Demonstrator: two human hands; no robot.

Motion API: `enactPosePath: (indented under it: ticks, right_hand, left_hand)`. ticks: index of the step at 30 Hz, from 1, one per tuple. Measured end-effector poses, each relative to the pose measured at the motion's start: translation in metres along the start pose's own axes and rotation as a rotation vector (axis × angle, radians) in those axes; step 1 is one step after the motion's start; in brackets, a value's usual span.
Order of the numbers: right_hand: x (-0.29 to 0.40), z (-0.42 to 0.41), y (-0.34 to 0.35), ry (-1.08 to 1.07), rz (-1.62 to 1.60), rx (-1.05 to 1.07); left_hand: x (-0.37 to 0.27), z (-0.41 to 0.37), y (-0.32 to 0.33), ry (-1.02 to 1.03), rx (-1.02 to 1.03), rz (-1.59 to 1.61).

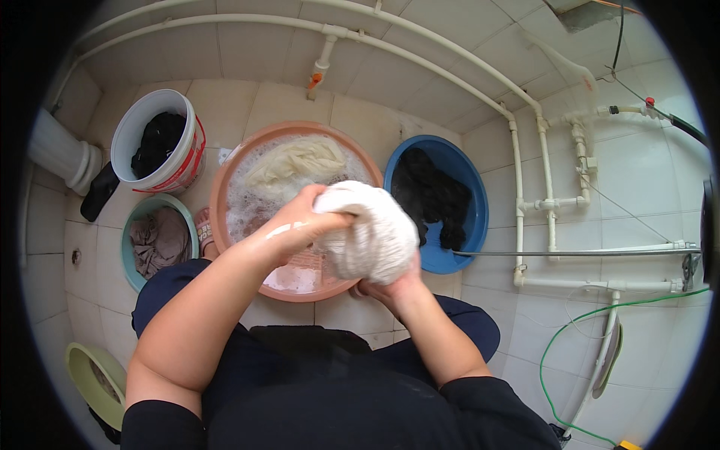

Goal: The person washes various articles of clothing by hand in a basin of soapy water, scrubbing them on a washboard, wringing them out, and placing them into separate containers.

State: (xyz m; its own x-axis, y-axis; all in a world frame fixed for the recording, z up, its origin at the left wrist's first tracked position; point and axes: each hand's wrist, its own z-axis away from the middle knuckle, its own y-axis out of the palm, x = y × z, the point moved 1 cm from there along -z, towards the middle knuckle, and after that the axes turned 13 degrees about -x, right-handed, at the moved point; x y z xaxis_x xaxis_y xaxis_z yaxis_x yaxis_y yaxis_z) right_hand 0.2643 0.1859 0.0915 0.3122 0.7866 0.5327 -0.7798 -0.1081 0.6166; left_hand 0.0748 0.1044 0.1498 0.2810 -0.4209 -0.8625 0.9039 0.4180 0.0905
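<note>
A bunched white knitted cloth point(374, 233) is held up over the right part of a pink plastic basin point(217, 197). My left hand point(306, 216) grips its upper left side, the thumb pressed into a fold. From below and to the right, my right hand point(396, 287) supports the bundle, its fingers partly hidden under the cloth. Sudsy water point(239, 208) fills the basin, and a cream-coloured cloth point(301, 160) lies in the foam on the far side. A ridged pink washboard surface point(301, 270) shows near the basin's front rim.
A blue basin point(481, 219) with dark wet clothing point(436, 197) stands to the right. On the left are a white bucket point(121, 152) holding black fabric and a teal basin point(130, 264) with a mauve garment point(163, 239). White pipes point(517, 169) and a green hose point(543, 360) run along the right wall.
</note>
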Motion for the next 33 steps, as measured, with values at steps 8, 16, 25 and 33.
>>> enactPosePath:
  ticks: [8,16,25,33]
  right_hand:
    - [0.141,-0.001,-0.069,-0.442,-0.332,-0.548]
    - [0.093,-0.105,-0.098,-0.151,0.371,-0.595]
    - [-0.030,-0.268,0.003,-0.876,2.355,0.327]
    - [-0.062,-0.257,-0.062,-0.430,2.605,0.288]
  left_hand:
    - [-0.022,-0.008,-0.017,0.231,-0.228,0.198]
    - [-0.049,-0.004,-0.056,0.095,-0.448,0.523]
    - [-0.054,-0.007,-0.083,0.080,-0.449,0.630]
    - [-0.045,-0.014,-0.096,0.026,-0.471,0.587]
